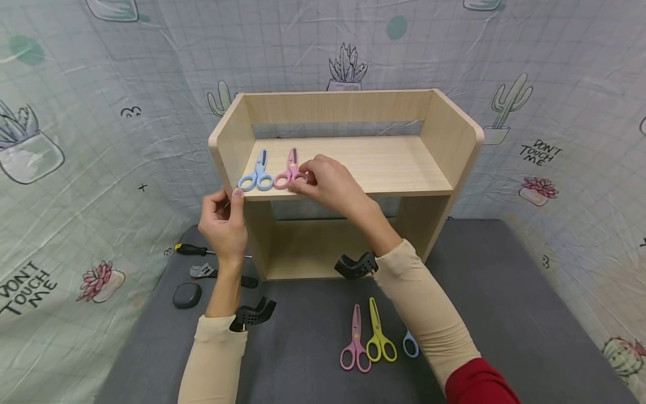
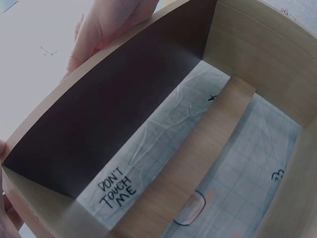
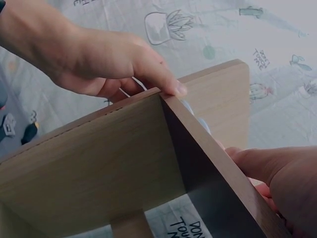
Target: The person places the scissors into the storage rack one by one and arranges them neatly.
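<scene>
My right hand (image 1: 330, 182) pinches the right handle loop of a pair of pink scissors (image 1: 292, 164), which lies on the upper board of a small wooden shelf (image 1: 363, 160), blades toward the back. Just left of it lies a pair of blue scissors (image 1: 261, 168), pointing the same way. At the shelf's left front corner my left hand (image 1: 224, 224) grips the side panel, its thumb on the front edge beside the blue loops. In the right wrist view, the left hand (image 3: 119, 64) has its other fingers outside the panel, partly hidden.
On the grey table (image 1: 303, 348) in front lie pink scissors (image 1: 356, 331), yellow scissors (image 1: 375, 331) and blue scissors (image 1: 411, 343) partly under the right forearm. Left of the shelf are a screwdriver (image 1: 192, 249), an adjustable wrench (image 1: 203, 271) and a dark rounded case (image 1: 187, 295).
</scene>
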`<state>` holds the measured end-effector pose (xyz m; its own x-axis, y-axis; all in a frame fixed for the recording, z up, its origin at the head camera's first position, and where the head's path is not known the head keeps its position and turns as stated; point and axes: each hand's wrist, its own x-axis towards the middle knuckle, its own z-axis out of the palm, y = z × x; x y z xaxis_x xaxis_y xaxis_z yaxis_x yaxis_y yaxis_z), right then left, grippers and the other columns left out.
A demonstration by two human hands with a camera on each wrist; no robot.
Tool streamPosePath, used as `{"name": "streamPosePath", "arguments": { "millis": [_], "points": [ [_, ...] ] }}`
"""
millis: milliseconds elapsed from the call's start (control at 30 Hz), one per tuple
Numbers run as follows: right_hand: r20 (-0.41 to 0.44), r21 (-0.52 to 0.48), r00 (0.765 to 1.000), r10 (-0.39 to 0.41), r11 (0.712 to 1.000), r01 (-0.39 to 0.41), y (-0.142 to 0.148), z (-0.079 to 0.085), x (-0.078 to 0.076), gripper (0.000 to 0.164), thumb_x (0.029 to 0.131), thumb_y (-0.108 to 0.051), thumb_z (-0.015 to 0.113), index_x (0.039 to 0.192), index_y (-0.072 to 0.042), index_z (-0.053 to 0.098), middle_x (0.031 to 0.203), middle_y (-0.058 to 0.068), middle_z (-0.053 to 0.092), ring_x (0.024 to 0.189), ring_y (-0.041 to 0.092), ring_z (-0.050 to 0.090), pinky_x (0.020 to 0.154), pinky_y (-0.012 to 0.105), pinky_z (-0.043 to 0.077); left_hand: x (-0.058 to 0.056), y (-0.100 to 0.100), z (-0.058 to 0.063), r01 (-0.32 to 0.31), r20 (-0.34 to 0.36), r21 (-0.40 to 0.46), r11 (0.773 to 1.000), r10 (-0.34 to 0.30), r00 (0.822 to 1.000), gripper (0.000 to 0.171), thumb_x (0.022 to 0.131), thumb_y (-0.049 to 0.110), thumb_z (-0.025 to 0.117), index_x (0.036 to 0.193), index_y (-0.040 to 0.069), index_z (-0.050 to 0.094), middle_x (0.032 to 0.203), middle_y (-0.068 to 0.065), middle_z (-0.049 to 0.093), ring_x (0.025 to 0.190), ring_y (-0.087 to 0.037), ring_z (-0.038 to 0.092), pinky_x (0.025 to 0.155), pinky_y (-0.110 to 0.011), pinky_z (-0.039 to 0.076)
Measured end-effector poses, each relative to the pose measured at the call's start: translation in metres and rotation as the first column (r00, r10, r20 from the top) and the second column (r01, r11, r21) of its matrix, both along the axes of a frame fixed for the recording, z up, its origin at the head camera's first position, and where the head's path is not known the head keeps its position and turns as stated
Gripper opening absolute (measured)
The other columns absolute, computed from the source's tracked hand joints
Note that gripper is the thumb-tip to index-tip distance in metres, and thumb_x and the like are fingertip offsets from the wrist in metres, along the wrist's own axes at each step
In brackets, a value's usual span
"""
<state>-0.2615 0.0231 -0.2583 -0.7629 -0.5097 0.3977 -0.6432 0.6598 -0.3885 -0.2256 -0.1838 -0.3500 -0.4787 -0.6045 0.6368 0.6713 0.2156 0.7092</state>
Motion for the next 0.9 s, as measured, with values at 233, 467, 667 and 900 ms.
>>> {"name": "streamPosePath", "arguments": {
  "millis": [233,467,667,900],
  "points": [
    [-0.042,-0.028,0.999,0.01,1.0,-0.011,0.0,0.0,0.002,0.043,0.092,-0.041,0.071,0.117,-0.006,0.07,0.083,0.005,0.056,0.08,0.018,0.048,0.067,0.028,0.039,0.0,0.0,0.0,-0.004,0.016,-0.011,1.0,0.004,1.0,0.024,0.089,0.02,0.075,0.101,0.001,0.068,0.099,-0.008,0.07,0.092,-0.014,0.073,0.086,-0.025,0.058],
    [-0.047,-0.033,0.999,-0.001,0.999,-0.001,0.005,0.0,0.008,0.055,0.09,-0.041,0.074,0.128,-0.003,0.064,0.095,0.006,0.058,0.091,0.019,0.05,0.077,0.03,0.044,0.001,-0.001,0.0,-0.005,0.016,-0.009,1.0,0.005,1.0,0.025,0.089,0.02,0.076,0.101,-0.001,0.068,0.097,-0.004,0.07,0.091,-0.013,0.072,0.086,-0.025,0.058],
    [-0.114,-0.05,0.993,0.01,0.999,-0.016,0.012,-0.003,0.018,0.054,0.089,-0.039,0.076,0.127,-0.002,0.064,0.101,0.009,0.059,0.096,0.022,0.05,0.082,0.033,0.045,0.001,-0.001,0.001,-0.016,0.024,-0.012,1.0,0.016,1.0,0.024,0.088,0.019,0.076,0.101,0.001,0.068,0.099,-0.01,0.07,0.092,-0.014,0.072,0.085,-0.025,0.058],
    [-0.189,-0.098,0.982,0.013,0.995,-0.032,0.021,-0.008,0.032,0.052,0.086,-0.036,0.079,0.123,-0.002,0.065,0.104,0.011,0.06,0.096,0.024,0.052,0.083,0.035,0.046,0.001,-0.001,-0.001,-0.01,0.025,-0.014,1.0,0.01,1.0,0.023,0.088,0.018,0.076,0.102,0.001,0.068,0.1,-0.012,0.071,0.091,-0.013,0.072,0.085,-0.023,0.058]
  ]
}}
